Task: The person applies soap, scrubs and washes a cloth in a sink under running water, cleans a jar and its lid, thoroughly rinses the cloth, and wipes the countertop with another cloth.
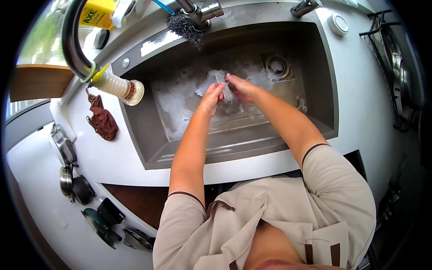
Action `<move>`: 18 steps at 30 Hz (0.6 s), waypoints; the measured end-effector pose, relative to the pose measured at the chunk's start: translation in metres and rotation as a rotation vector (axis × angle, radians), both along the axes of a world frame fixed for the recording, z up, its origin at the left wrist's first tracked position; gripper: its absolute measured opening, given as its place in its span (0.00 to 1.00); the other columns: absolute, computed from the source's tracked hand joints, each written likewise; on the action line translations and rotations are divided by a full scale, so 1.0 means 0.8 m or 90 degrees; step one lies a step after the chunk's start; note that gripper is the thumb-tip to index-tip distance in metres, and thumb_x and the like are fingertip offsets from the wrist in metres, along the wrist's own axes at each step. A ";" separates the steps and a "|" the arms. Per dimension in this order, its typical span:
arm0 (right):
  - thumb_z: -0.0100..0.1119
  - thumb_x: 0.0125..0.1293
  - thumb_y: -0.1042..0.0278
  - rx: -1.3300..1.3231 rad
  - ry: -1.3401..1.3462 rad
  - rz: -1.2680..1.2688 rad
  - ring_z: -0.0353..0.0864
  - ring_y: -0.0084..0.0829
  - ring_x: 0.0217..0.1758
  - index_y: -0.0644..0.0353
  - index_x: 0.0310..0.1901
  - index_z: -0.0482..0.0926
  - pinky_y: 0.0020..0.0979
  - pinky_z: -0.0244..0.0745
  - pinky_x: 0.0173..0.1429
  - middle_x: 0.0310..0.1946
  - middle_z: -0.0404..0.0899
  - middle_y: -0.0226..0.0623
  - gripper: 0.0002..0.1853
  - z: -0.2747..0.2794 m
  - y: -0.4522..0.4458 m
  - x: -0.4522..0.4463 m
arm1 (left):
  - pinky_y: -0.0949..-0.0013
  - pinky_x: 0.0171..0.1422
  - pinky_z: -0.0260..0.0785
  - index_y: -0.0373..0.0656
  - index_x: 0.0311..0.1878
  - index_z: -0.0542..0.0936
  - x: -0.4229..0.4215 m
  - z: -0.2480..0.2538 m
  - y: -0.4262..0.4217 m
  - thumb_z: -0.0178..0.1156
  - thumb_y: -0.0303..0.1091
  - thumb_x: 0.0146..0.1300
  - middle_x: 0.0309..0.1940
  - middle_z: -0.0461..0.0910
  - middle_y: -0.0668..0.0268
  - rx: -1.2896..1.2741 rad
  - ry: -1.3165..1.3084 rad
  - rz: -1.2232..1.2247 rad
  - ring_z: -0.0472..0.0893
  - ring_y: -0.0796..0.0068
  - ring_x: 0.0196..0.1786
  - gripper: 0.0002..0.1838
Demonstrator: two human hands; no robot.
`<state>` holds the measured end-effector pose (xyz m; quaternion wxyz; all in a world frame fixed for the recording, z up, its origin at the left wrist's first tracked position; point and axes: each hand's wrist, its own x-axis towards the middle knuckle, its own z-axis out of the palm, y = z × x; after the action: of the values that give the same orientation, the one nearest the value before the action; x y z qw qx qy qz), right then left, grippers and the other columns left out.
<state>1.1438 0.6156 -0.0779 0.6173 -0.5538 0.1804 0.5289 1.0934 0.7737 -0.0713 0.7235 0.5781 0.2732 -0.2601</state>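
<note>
Over the white bench (87, 155), I'd worry that a brisk movement could flick suds past the rim of the broad sink (180, 155) and leave the surface slick. The spray head (118, 87), hanging over the sink's left side, might get knocked if the left arm swung wide. Down in the basin, the grey-white mesh cloth (228, 93) sits between the two hands, above the foamy floor; being wet and soapy, it could slide from a light pinch and, loose near the round drain (277, 67), lie over it and slow the water. The left hand (210, 99) has its fingers closed on the cloth's near-left edge, while the right hand (243, 88) curls against the other side (whether it truly grips, I can't tell from here). As for materials, the sink is matte grey-brown with straight walls and softly rounded corners; the brown cloth (104, 122) lies crumpled on the bench; the spray head is ribbed and cream-coloured; the dark scrubber (183, 29) looks wiry and frizzy; the mesh is nubbly, and the suds are patchy, with fine bubbles.
</note>
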 end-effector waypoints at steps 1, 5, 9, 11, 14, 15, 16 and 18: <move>0.39 0.68 0.33 0.016 0.002 -0.048 0.64 0.39 0.65 0.46 0.68 0.59 0.44 0.59 0.66 0.66 0.63 0.43 0.34 0.003 0.005 -0.002 | 0.79 0.41 0.61 0.49 0.48 0.76 -0.004 0.009 0.007 0.58 0.40 0.64 0.36 0.75 0.78 -0.016 0.010 -0.066 0.73 0.88 0.39 0.12; 0.55 0.65 0.45 0.034 -0.011 -0.027 0.68 0.34 0.59 0.51 0.65 0.60 0.42 0.64 0.61 0.56 0.70 0.38 0.33 0.005 0.018 -0.004 | 0.75 0.38 0.63 0.47 0.51 0.75 -0.011 0.027 0.020 0.58 0.37 0.64 0.33 0.75 0.75 0.052 -0.014 -0.090 0.74 0.84 0.36 0.13; 0.70 0.54 0.57 0.000 -0.336 0.245 0.73 0.29 0.49 0.53 0.60 0.65 0.34 0.68 0.52 0.46 0.75 0.35 0.33 0.012 0.039 -0.029 | 0.69 0.44 0.71 0.44 0.58 0.69 -0.007 0.015 0.039 0.59 0.37 0.64 0.41 0.77 0.62 0.150 0.160 0.226 0.77 0.73 0.41 0.20; 0.73 0.51 0.61 0.001 -0.468 0.346 0.74 0.28 0.45 0.53 0.58 0.66 0.31 0.69 0.49 0.43 0.76 0.34 0.34 0.014 0.041 -0.044 | 0.66 0.48 0.72 0.44 0.62 0.65 -0.018 0.010 0.055 0.57 0.34 0.65 0.44 0.77 0.60 0.052 0.090 0.224 0.78 0.70 0.44 0.23; 0.72 0.52 0.60 0.118 -0.160 -0.007 0.74 0.25 0.42 0.49 0.65 0.59 0.31 0.69 0.47 0.38 0.76 0.31 0.41 0.026 0.044 -0.047 | 0.61 0.58 0.71 0.42 0.69 0.56 -0.027 0.017 0.069 0.53 0.29 0.67 0.50 0.77 0.57 -0.127 -0.049 0.262 0.78 0.62 0.52 0.29; 0.72 0.52 0.57 0.126 -0.036 -0.075 0.75 0.25 0.42 0.49 0.68 0.55 0.33 0.69 0.47 0.41 0.77 0.31 0.45 0.031 0.040 -0.040 | 0.62 0.59 0.70 0.41 0.69 0.56 -0.030 0.038 0.064 0.53 0.26 0.66 0.51 0.76 0.58 -0.138 -0.072 0.292 0.77 0.64 0.52 0.30; 0.70 0.54 0.57 0.123 0.021 -0.112 0.76 0.24 0.42 0.48 0.71 0.52 0.32 0.66 0.50 0.43 0.78 0.31 0.46 0.049 0.041 -0.035 | 0.63 0.59 0.70 0.40 0.70 0.56 -0.034 0.058 0.060 0.53 0.22 0.64 0.52 0.75 0.59 -0.149 -0.095 0.320 0.77 0.65 0.52 0.31; 0.68 0.56 0.58 0.120 0.076 -0.149 0.77 0.23 0.42 0.47 0.73 0.48 0.30 0.64 0.52 0.45 0.78 0.30 0.47 0.079 0.046 -0.025 | 0.65 0.59 0.69 0.39 0.69 0.57 -0.042 0.097 0.055 0.54 0.20 0.62 0.52 0.75 0.60 -0.108 -0.156 0.273 0.77 0.67 0.52 0.32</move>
<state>1.1240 0.6525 -0.0149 0.7121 -0.4362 0.2292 0.5001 1.0602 0.8174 0.0064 0.8357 0.4715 0.2770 -0.0506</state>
